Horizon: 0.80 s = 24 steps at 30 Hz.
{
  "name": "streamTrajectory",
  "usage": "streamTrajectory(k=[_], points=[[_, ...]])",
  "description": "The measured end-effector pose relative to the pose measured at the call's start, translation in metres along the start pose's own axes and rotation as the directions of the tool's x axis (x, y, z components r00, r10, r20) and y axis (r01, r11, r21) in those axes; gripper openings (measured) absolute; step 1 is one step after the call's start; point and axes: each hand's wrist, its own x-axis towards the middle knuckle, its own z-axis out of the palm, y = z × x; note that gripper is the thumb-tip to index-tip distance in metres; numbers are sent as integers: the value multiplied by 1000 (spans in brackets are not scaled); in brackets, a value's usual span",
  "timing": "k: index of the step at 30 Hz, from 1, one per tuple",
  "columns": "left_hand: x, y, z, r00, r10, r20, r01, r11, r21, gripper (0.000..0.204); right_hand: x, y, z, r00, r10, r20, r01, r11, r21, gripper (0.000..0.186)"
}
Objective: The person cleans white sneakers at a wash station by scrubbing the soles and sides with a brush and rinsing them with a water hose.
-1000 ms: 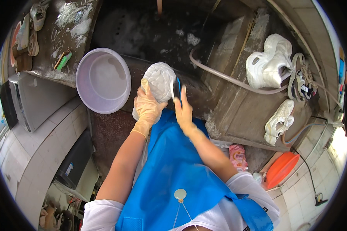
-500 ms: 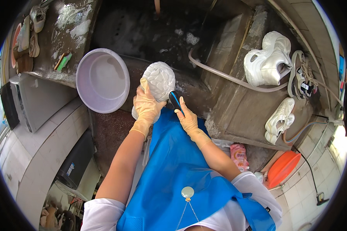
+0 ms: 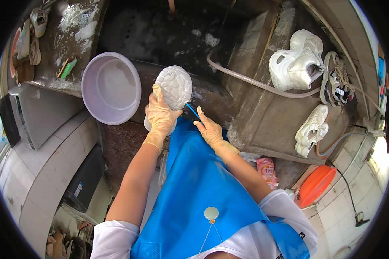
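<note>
My left hand (image 3: 160,118), in a cream rubber glove, grips a white shoe (image 3: 175,85), its pale quilted-pattern sole turned up. My right hand (image 3: 209,132), also gloved, is closed round a black brush with a blue stripe (image 3: 191,108), which sits at the lower right edge of the sole; its bristles are hidden. A blue apron (image 3: 190,168) lies under my forearms. Left of the shoe stands a lilac basin (image 3: 89,88) holding cloudy liquid.
A dark wet trough (image 3: 138,30) lies ahead, a hose (image 3: 255,77) over its right side. White shoes (image 3: 296,64) and grey sneakers (image 3: 333,82) sit on the right ledge. A green brush (image 3: 68,69) rests on the left ledge. An orange basin (image 3: 315,185) stands low right.
The brush and my right hand have moved from upright beside the sole down to its lower right edge, now slanted. My left hand still grips the shoe. The whole view has shifted slightly.
</note>
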Motion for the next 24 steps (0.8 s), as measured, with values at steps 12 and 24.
streamTrajectory(k=[12,24], points=[[9,5,-8,997,-36,71,37,999,-4,125,14,-29,-2,972,233,-30,-231,970,70,57],[9,4,-9,992,-44,119,58,991,-117,114,93,-89,-13,996,16,90,2,981,-196,56]])
